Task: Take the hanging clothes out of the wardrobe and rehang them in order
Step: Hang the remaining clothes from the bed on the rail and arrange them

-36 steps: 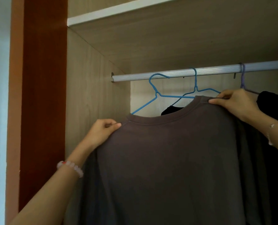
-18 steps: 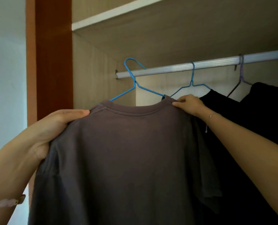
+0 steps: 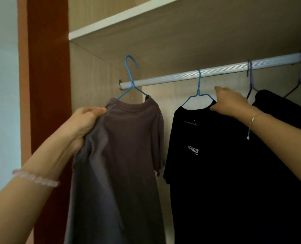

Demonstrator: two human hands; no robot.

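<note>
One brown shirt (image 3: pixel 125 147) shoulder bunched inside left grip (image 3: pixel 83 124).

Bottom edge crops brown shirt (image 3: pixel 121 155) and black shirt (image 3: pixel 216 182).

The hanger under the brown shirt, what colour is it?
The hanger is blue; head view.

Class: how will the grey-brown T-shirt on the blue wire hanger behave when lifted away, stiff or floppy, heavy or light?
Probably floppy: the grey-brown T-shirt bunches into folds where the left hand grips its shoulder. Likely light: the thin blue wire hanger carries it unbent. Its hook, clear of the silver rail, may swing.
</note>
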